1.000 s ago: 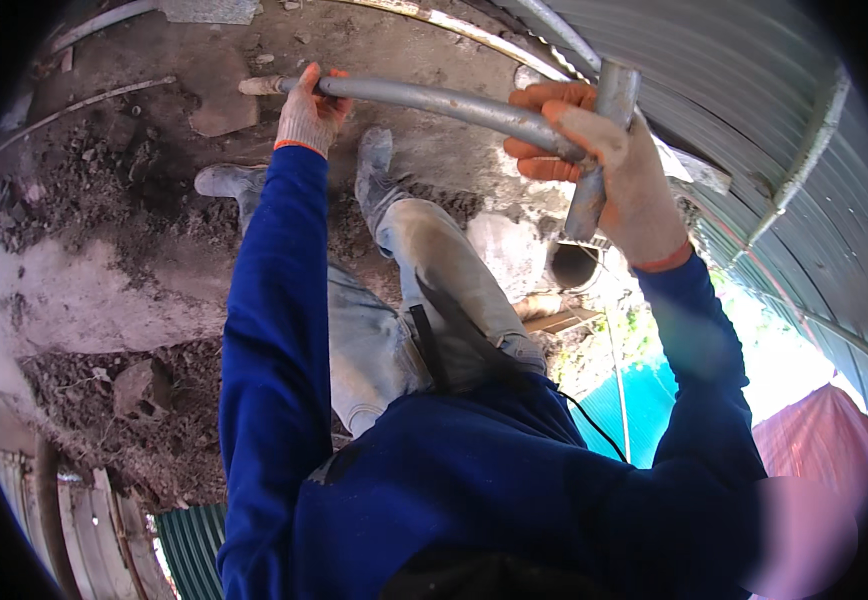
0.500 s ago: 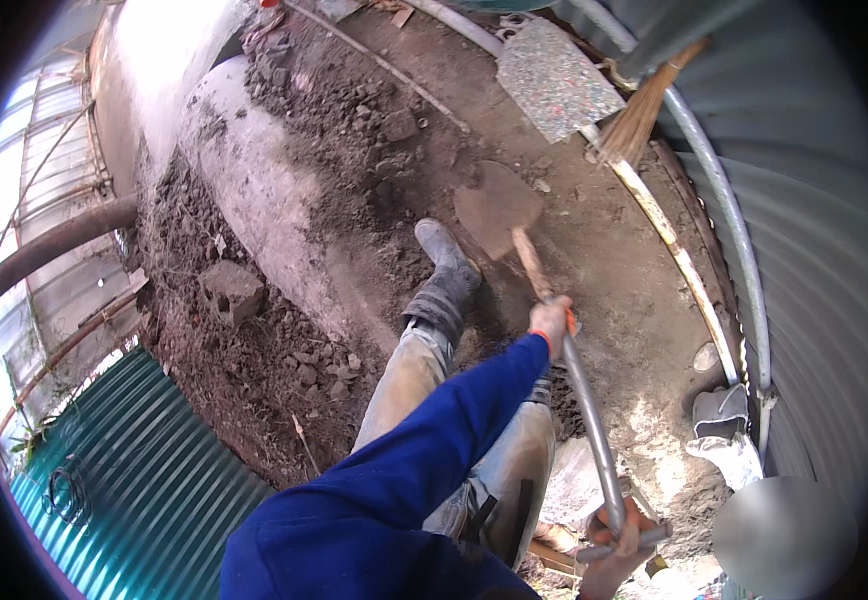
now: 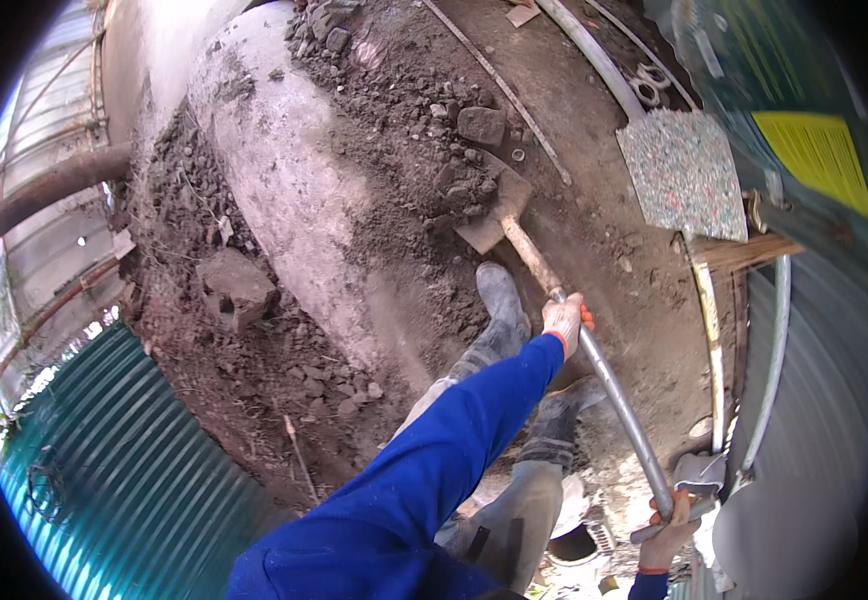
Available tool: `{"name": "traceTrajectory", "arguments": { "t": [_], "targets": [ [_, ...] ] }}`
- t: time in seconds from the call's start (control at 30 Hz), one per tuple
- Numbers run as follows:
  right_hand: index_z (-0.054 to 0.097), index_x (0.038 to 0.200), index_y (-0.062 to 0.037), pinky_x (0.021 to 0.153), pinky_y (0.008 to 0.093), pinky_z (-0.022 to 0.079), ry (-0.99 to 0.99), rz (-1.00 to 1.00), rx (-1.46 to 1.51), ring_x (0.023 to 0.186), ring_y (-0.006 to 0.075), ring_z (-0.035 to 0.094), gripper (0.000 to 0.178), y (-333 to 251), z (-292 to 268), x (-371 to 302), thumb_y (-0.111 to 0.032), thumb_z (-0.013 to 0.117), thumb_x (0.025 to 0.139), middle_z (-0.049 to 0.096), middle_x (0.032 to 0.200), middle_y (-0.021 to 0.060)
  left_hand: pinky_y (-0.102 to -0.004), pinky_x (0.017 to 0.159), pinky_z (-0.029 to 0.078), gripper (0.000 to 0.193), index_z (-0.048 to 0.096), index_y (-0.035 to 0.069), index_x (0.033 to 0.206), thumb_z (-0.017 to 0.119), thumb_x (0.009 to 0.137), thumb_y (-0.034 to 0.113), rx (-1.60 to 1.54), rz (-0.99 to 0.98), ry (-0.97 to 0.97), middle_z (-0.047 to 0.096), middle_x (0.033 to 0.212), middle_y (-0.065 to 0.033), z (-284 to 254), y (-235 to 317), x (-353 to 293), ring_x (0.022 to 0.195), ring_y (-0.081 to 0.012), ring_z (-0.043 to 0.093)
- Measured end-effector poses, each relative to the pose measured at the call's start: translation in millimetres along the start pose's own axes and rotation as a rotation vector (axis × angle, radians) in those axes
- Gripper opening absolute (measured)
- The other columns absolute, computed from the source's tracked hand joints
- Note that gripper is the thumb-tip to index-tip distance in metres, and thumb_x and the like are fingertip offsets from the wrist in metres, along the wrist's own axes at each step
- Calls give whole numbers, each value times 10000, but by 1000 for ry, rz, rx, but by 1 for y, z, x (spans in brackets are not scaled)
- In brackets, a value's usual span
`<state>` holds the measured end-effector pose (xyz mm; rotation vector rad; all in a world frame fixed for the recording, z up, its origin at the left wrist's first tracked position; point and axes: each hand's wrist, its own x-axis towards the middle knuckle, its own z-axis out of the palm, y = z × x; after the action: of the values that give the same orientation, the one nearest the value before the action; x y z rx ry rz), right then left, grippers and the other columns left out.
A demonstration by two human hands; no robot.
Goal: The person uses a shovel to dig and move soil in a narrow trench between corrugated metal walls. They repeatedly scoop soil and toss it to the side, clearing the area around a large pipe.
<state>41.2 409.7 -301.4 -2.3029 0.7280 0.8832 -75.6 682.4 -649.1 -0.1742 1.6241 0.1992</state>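
A shovel (image 3: 609, 375) with a metal shaft slants across the middle of the head view. Its flat blade (image 3: 506, 192) lies against the edge of a heap of dark loose soil (image 3: 409, 175), with clods over part of it. My left hand (image 3: 566, 325), in a pale glove with orange on it, is closed round the shaft above the wooden lower part. At the lower right my right hand (image 3: 666, 528) is wrapped round the T-shaped handle at the shaft's top end. My grey rubber boots stand on the dirt just behind the blade.
A big pale rock (image 3: 279, 170) rises left of the heap. Loose stones (image 3: 239, 285) lie farther left, by green corrugated sheeting (image 3: 134, 450). On the right are a speckled board (image 3: 684, 175), a pole (image 3: 709, 340) and a grey corrugated wall (image 3: 834, 370). A thin rod (image 3: 504, 90) lies ahead.
The shovel blade has gone from bare ground into the edge of the soil heap. Both hands keep their hold on the shovel. The view has shifted, and a second boot shows more fully.
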Motion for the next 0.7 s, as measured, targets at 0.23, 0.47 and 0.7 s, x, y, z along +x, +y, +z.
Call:
{"name": "traceTrajectory", "arguments": {
  "t": [0.23, 0.47, 0.7],
  "targets": [
    [518, 1292, -86, 516, 251, 463, 95, 212, 42, 591, 151, 551, 252, 71, 29, 46, -246, 499, 1098, 596, 930, 73, -367, 408, 516, 114, 548, 23, 916, 623, 951, 101, 181, 115, 156, 575, 668, -92, -24, -27, 36, 474, -210, 590],
    [523, 978, -42, 395, 267, 398, 114, 127, 138, 486, 135, 543, 228, 148, 92, 36, -234, 629, 1039, 596, 729, 74, -362, 456, 557, 165, 564, 45, 1007, 684, 962, 149, 275, 153, 120, 601, 754, -68, -83, 15, 59, 557, -191, 612],
    [497, 1006, -11, 428, 314, 411, -111, -151, 246, 500, 145, 523, 201, 107, 57, 72, -173, 616, 1021, 614, 772, 90, -375, 499, 537, 241, 500, 110, 986, 731, 957, 172, -161, 250, -46, 566, 744, -48, -82, 43, -16, 556, -175, 570]
  ]
}}
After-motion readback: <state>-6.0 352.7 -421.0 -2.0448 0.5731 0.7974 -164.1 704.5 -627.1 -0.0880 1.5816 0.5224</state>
